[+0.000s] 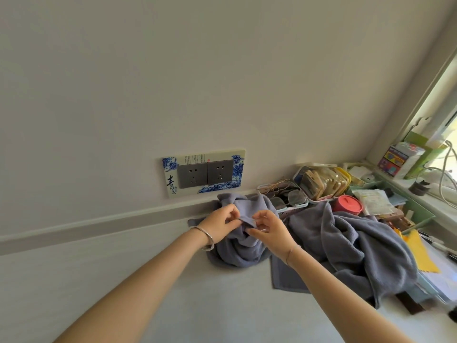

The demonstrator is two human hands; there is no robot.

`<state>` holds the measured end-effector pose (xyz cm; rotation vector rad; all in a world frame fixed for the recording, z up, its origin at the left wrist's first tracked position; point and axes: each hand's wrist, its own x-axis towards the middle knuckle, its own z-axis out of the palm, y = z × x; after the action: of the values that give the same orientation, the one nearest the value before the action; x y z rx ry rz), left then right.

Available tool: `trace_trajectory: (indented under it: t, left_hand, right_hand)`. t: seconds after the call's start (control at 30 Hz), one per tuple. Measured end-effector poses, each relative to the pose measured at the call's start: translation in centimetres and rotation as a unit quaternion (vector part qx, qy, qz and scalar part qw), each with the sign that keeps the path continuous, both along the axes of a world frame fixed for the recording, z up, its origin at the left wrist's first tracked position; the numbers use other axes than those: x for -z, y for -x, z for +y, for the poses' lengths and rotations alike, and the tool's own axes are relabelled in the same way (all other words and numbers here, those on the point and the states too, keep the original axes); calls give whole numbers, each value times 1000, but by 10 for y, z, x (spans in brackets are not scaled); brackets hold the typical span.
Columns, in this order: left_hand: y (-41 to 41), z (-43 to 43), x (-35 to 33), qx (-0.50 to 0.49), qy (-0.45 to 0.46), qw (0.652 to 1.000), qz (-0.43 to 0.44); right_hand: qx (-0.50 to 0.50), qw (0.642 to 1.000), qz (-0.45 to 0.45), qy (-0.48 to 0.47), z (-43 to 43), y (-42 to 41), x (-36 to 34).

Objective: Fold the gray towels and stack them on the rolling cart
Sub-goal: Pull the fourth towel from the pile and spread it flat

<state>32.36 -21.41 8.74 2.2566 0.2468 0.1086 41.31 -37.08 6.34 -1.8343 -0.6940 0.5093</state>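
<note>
The left hand and the right hand meet over a crumpled gray towel. It lies on the white counter, pushed against the wall below a double socket plate with blue flower decoration. The fingers of both hands are curled and pinch the same raised edge of this towel, close to each other. A silver bangle sits on the left wrist. Just to the right lies a second gray towel, bigger and loose in a heap; it seems to touch the first one. Behind it stand a white tray of eyeglasses and a red round container, and a yellow cloth lies beside.
</note>
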Motion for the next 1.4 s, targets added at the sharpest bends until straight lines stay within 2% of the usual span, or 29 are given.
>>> trace_trajectory:
  t: [0.1,0.23,0.3,0.37,0.47,0.53,0.67,0.83,1.0,1.07,1.17,1.3,1.37,1.4]
  left_hand:
    - [12,5,-36,-22,72,997,-1]
    - [36,16,-81,-77,122,989,-23]
    - [51,23,-101,-104,172,978,-49]
    - [68,29,-123,-137,245,956,-86]
    - [98,36,-153,-154,352,914,-130]
    - [123,44,-172,-156,388,895,-158]
    - [172,70,-204,-177,403,875,-201]
    - [241,99,-243,-84,439,863,-237]
    - [287,120,-259,-39,449,856,-254]
    - [296,124,-253,-52,442,861,-248]
    - [313,137,-219,-96,430,871,-219]
    - [325,147,-134,-214,425,871,-122]
    - [328,144,-87,-249,438,860,-76]
    - [328,142,-68,-258,434,861,-55]
  right_hand:
    - [-4,999,-30,12,6,14,-17]
    - [-7,995,75,-58,18,47,-55]
    - [-35,993,83,-72,22,61,-76]
    - [-72,995,51,-55,28,79,-95]
    - [-81,992,-89,28,40,100,-109]
    - [-95,991,-87,36,46,115,-120]
    - [-135,990,25,-40,48,139,-164]
    - [-153,972,16,-179,64,179,-245]
    - [-172,955,-3,-243,92,213,-299]
    - [-162,957,-3,-240,104,219,-293]
    - [-156,974,32,-162,127,225,-247]
    - [-137,982,129,3,146,230,-142]
    - [-99,984,139,57,152,232,-83]
    - [-74,987,116,80,153,231,-59]
